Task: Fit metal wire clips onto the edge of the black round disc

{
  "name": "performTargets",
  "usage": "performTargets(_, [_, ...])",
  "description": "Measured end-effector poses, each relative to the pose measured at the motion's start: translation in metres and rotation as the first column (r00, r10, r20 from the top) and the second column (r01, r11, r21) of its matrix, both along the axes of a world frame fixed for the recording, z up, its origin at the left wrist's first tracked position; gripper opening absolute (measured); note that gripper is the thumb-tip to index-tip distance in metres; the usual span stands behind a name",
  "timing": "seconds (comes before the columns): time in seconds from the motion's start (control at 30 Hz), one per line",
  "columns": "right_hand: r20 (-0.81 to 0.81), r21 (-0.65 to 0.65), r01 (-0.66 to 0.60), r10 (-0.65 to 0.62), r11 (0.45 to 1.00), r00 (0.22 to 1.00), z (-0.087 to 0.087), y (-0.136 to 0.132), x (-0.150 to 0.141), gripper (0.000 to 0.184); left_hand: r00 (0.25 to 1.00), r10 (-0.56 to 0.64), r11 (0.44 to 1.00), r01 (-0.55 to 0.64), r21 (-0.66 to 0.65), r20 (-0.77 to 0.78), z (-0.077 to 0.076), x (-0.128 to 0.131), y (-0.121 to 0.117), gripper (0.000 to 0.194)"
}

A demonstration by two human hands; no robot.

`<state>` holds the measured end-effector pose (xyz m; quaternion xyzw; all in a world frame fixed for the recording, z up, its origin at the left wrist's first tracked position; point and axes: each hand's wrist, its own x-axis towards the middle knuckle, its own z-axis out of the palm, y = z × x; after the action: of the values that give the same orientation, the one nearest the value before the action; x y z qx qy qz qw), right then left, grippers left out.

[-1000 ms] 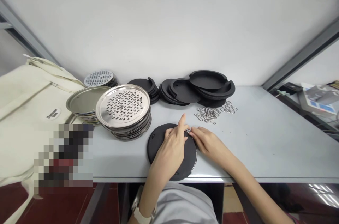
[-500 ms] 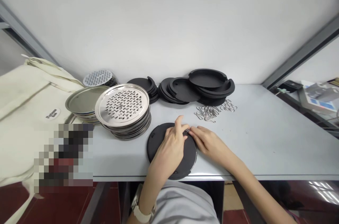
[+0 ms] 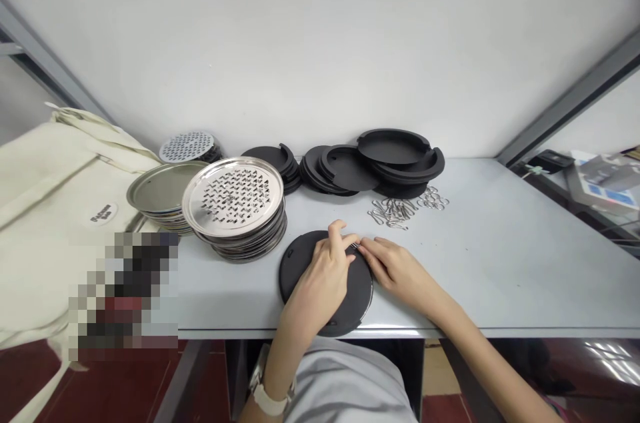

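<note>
A round black disc [image 3: 353, 296] with a shiny metal rim along its right side lies flat near the table's front edge. Across it rests my left hand [image 3: 323, 276], pressing it down with fingers bent and one fingertip raised. My right hand [image 3: 393, 270] is closed in a pinch at the disc's upper right edge. From between the two hands shows a small shiny metal piece [image 3: 355, 246], which looks like one of the wire hooks [image 3: 395, 211] piled behind; its far end is hidden by my right fingers.
Round metal grater plates [image 3: 235, 200] are stacked to the left, beside a stack of plain metal discs [image 3: 165, 188]. Black round trays [image 3: 395, 146] and lids stand along the wall. A cream cloth bag [image 3: 55, 210] hangs over the left edge. Papers and boxes [image 3: 603, 183] lie far right.
The view has shifted very slightly. Both hands keep the same places at the disc's upper right edge, and the metal piece stays between them.
</note>
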<state>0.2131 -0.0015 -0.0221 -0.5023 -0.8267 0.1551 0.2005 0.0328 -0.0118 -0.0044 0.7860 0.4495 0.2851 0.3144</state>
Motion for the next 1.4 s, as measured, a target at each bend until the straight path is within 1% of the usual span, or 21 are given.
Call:
performTargets(0.23, [-0.024,-0.062,-0.039,0.038,0.997,0.999,0.0030,0.0025,0.0066,0.028,1.000,0.000,1.000,0.000,0.001,0.006,-0.0010,-0.0003,-0.0009,0.043])
performTargets(0.4, [-0.042,-0.050,-0.046,0.044,0.998,0.998,0.0020,0.0031,0.0087,0.027,1.000,0.001,1.000,-0.001,0.004,-0.002,-0.0013,-0.0005,-0.0005,0.044])
performTargets(0.7, [-0.101,-0.069,-0.013,0.006,0.998,0.995,0.0088,-0.0015,0.0027,0.027,1.000,-0.005,1.000,0.005,-0.007,0.004,0.0004,-0.0010,-0.0008,0.043])
performTargets(0.83, [-0.107,-0.060,-0.012,0.005,0.998,0.994,0.0069,-0.0013,0.0023,0.026,1.000,-0.001,1.000,0.001,0.003,-0.008,-0.0006,-0.0008,-0.0003,0.043])
performTargets(1.03, [-0.099,-0.065,-0.009,0.003,0.998,0.995,0.0049,-0.0016,0.0023,0.027,1.000,-0.017,1.000,0.017,-0.002,-0.009,-0.0013,-0.0006,0.0003,0.048])
performTargets(1.2, [-0.104,-0.076,-0.037,0.029,0.996,0.994,0.0056,-0.0024,0.0014,0.027,0.999,-0.034,0.999,0.034,-0.009,0.008,0.0008,-0.0017,-0.0006,0.050])
performTargets(1.4, [-0.112,-0.070,-0.030,0.022,0.997,0.993,0.0048,-0.0025,0.0006,0.027,0.999,-0.031,0.999,0.031,-0.022,0.010,0.0034,-0.0025,-0.0007,0.051])
